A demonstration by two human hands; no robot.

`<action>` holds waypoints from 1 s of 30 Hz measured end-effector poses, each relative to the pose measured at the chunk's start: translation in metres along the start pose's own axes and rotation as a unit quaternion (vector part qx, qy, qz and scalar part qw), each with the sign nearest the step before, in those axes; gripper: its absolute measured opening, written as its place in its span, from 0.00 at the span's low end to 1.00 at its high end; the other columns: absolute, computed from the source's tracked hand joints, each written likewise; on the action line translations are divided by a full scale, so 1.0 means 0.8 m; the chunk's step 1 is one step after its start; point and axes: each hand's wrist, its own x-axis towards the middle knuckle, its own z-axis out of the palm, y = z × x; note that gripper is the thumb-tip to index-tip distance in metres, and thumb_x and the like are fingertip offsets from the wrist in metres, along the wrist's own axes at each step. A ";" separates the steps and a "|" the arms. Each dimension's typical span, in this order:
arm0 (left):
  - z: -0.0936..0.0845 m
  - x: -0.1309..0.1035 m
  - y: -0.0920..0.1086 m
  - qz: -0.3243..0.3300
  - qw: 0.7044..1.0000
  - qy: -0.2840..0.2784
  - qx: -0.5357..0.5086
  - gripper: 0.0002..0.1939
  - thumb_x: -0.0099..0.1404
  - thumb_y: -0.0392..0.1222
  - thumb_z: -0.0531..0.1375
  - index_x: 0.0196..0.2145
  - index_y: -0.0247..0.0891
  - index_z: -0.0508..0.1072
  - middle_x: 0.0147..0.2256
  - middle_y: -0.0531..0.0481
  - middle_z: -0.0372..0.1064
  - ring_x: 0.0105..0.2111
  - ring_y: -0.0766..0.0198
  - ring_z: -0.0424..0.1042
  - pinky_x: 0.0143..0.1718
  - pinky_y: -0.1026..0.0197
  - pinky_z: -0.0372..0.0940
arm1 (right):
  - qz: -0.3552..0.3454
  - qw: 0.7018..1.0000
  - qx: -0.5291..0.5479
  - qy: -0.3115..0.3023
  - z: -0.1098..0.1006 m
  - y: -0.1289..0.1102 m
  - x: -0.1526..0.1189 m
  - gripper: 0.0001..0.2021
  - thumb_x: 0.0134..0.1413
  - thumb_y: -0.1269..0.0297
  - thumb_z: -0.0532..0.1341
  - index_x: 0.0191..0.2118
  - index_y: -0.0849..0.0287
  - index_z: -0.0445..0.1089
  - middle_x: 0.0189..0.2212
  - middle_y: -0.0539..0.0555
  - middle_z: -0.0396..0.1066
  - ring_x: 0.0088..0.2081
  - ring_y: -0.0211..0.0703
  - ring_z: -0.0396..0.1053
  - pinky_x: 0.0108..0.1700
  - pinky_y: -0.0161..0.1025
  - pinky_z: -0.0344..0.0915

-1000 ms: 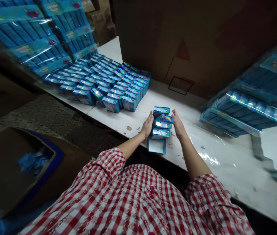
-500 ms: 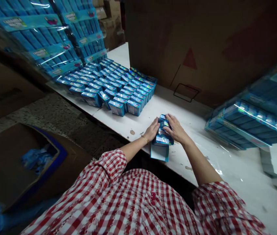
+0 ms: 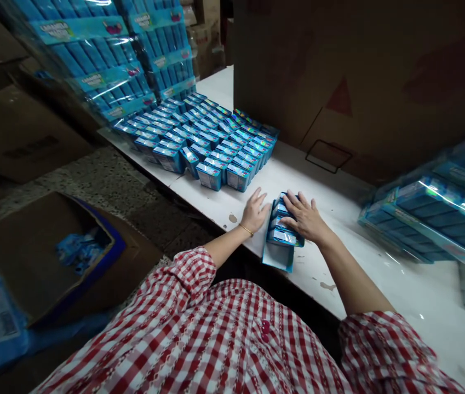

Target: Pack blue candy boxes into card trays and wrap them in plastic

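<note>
A shallow blue tray with a white inside (image 3: 277, 256) lies at the table's near edge. Several small blue packets (image 3: 285, 236) stand in a row in it, leaving its near end bare. My right hand (image 3: 304, 218) rests over the packets with its fingers spread, hiding part of the row. My left hand (image 3: 254, 210) is just left of the tray, fingers apart and nothing in them. A large group of similar blue packets (image 3: 211, 148) stands upright farther off on the white table.
Film-wrapped stacks of filled blue trays stand at the back left (image 3: 104, 76) and at the right (image 3: 425, 213). A big cardboard box (image 3: 290, 71) rises behind the table. On the lower left, an open carton (image 3: 22, 262) holds crumpled blue wrappers (image 3: 80, 251).
My left hand has come away from the packets to the left and opened. My right hand has spread flatter over the row. The camera view has shifted slightly left.
</note>
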 end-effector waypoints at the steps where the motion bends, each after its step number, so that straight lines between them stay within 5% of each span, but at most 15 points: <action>1: -0.023 0.005 -0.005 0.026 0.998 0.055 0.030 0.26 0.64 0.47 0.49 0.55 0.28 0.62 0.61 0.36 0.50 0.62 0.55 0.49 0.62 0.53 0.45 | 0.007 1.000 0.009 0.024 -0.002 0.000 -0.003 0.31 0.58 0.49 0.49 0.64 0.56 0.46 0.64 0.58 0.44 0.64 0.62 0.41 0.57 0.68 0.47; 5: -0.125 0.034 -0.052 0.005 0.967 0.198 0.160 0.32 0.63 0.49 0.50 0.60 0.28 0.53 0.62 0.35 0.45 0.64 0.50 0.39 0.63 0.44 0.36 | -0.003 0.987 0.037 0.157 -0.011 -0.040 -0.004 0.28 0.60 0.55 0.49 0.63 0.56 0.48 0.65 0.59 0.42 0.65 0.54 0.38 0.60 0.59 0.47; 9: -0.177 0.058 -0.108 -0.018 0.973 0.126 0.191 0.33 0.65 0.53 0.46 0.60 0.26 0.52 0.62 0.33 0.46 0.64 0.49 0.38 0.62 0.44 0.39 | -0.046 0.987 0.045 0.149 -0.014 -0.123 0.057 0.30 0.58 0.55 0.51 0.64 0.59 0.46 0.65 0.58 0.40 0.66 0.54 0.33 0.62 0.57 0.42; 12: -0.177 0.062 -0.128 -0.001 0.977 0.094 0.190 0.35 0.65 0.55 0.44 0.59 0.23 0.52 0.61 0.31 0.48 0.64 0.49 0.39 0.62 0.46 0.41 | 0.029 0.992 0.052 0.111 -0.002 -0.159 0.138 0.37 0.56 0.51 0.52 0.65 0.67 0.41 0.65 0.63 0.35 0.65 0.58 0.32 0.61 0.57 0.41; 16: -0.170 0.059 -0.131 0.018 0.976 0.102 0.191 0.35 0.65 0.56 0.44 0.59 0.23 0.53 0.61 0.30 0.48 0.64 0.49 0.39 0.62 0.45 0.41 | 0.117 0.989 0.036 0.084 0.027 -0.156 0.211 0.38 0.56 0.50 0.52 0.63 0.74 0.45 0.64 0.68 0.39 0.65 0.61 0.35 0.61 0.57 0.39; 23: -0.166 0.062 -0.130 0.032 0.979 0.109 0.170 0.33 0.65 0.56 0.45 0.57 0.25 0.57 0.61 0.31 0.49 0.64 0.49 0.39 0.62 0.44 0.41 | 0.045 0.990 -0.017 0.132 0.041 -0.155 0.197 0.29 0.57 0.59 0.53 0.61 0.68 0.51 0.59 0.65 0.52 0.60 0.58 0.46 0.60 0.57 0.43; 30: -0.179 0.043 -0.100 0.003 0.979 0.155 0.134 0.34 0.63 0.58 0.48 0.59 0.31 0.53 0.63 0.33 0.41 0.64 0.48 0.34 0.61 0.41 0.34 | 0.075 0.996 0.014 0.038 0.007 -0.146 0.216 0.39 0.46 0.55 0.61 0.63 0.63 0.48 0.54 0.66 0.56 0.52 0.60 0.55 0.48 0.53 0.59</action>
